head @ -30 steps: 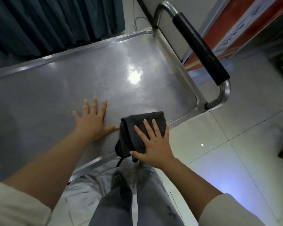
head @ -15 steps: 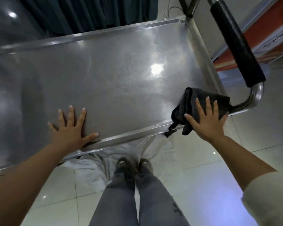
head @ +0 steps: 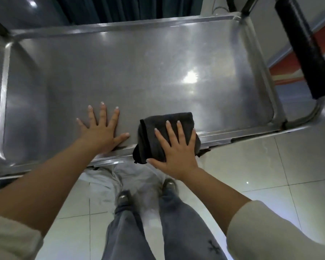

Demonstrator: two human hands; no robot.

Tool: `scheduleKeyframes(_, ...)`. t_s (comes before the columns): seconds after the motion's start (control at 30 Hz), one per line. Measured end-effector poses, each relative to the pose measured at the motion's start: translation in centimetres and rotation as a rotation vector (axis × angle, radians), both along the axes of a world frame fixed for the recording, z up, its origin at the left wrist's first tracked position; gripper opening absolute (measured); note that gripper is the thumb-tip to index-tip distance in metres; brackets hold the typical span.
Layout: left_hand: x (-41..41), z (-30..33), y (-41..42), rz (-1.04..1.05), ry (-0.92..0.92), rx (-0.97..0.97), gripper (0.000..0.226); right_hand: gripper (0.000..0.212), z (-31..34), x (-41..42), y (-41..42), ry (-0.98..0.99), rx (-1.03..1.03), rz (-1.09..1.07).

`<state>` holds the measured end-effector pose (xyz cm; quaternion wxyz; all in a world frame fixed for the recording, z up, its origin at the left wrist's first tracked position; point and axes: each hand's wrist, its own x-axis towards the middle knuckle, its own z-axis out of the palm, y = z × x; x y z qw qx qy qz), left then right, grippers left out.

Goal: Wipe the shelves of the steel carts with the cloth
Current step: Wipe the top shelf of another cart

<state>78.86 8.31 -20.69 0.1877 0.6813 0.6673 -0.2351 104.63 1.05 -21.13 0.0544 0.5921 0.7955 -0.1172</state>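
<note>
Pressing flat on the dark grey cloth, right hand has fingers straight and spread, not curled round it. Cloth is folded, sitting at the near rim of the steel cart's top shelf, about 6 o'clock on the shelf, its near edge hanging over the rim. Left hand lies palm-down on bare steel at 9 o'clock of the cloth, just beside it, fingers splayed, thumb pointing at the cloth. Black-sleeved cart handle at 2 o'clock. Teal curtain at 12. Tiled floor below.
</note>
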Motion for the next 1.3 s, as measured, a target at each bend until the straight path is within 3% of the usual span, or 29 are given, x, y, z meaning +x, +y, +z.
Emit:
scheduleKeyframes(0.2, -7.3, 1.1, -1.8, -0.227, -0.105, 0.077, 0.089, 0.083, -0.3, 1.2, 0.2, -0.08, 0.035, -0.02)
scheduleKeyframes(0.4, -20.1, 0.9, -9.3, -0.053, -0.065, 0.135, 0.077, 0.083, 0.1, -1.1, -0.8, -0.112, -0.02, -0.249)
scheduleKeyframes(0.53, -22.9, 0.6, -11.5, -0.086, -0.068, 0.169, 0.072, 0.095, 0.7, -6.4, -1.6, -0.102, -0.093, -0.421)
scheduleKeyframes(0.9, -22.4, 1.1, -11.2, -0.076, -0.107, 0.14, 0.062, 0.094, 0.3, -28.4, -4.6, -0.029, -0.053, 0.046)
scheduleKeyframes(1.1, -22.3, 1.6, -11.5, -0.04, -0.19, 0.135, 0.062, 0.069, 0.3, -24.4, -3.7, -0.082, 0.044, 0.208)
scheduleKeyframes(1.3, -21.4, 1.4, -15.0, -0.066, -0.082, 0.203, 0.07, 0.074, 1.1, -16.5, -3.7, -0.164, 0.059, 0.178)
